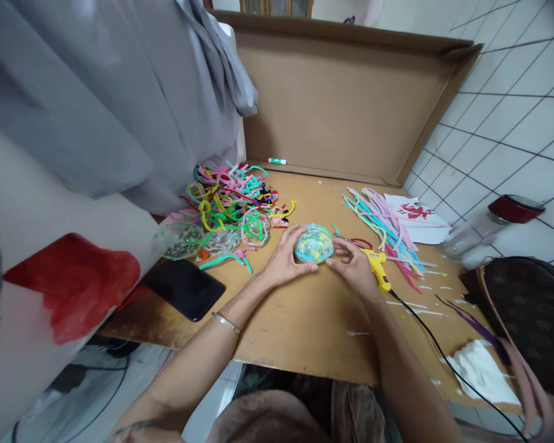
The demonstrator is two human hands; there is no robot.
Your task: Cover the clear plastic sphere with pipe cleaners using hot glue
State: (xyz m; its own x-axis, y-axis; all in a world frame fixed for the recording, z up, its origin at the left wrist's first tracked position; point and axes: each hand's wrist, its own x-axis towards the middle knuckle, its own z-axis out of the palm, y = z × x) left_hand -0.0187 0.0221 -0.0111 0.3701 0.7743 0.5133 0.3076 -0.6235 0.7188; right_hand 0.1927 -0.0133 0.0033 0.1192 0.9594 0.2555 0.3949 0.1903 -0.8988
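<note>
Cupping patterned ball [314, 243] between half-curled left hand [285, 257] and half-curled right hand [354, 266]; likely light, slippery, crushable; grip by sides.

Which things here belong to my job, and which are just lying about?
Likely the job: round piece between left hand and right hand, fuzzy stems, glue gun, scissors.
Probably lying about: black device, dark bag, crumpled white wad, bottle.

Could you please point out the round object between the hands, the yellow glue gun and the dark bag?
Round object [314, 243]: head view, middle of its upper surface.
Yellow glue gun [379, 269]: head view, on its yellow body.
Dark bag [524, 314]: head view, on its patterned side.
</note>
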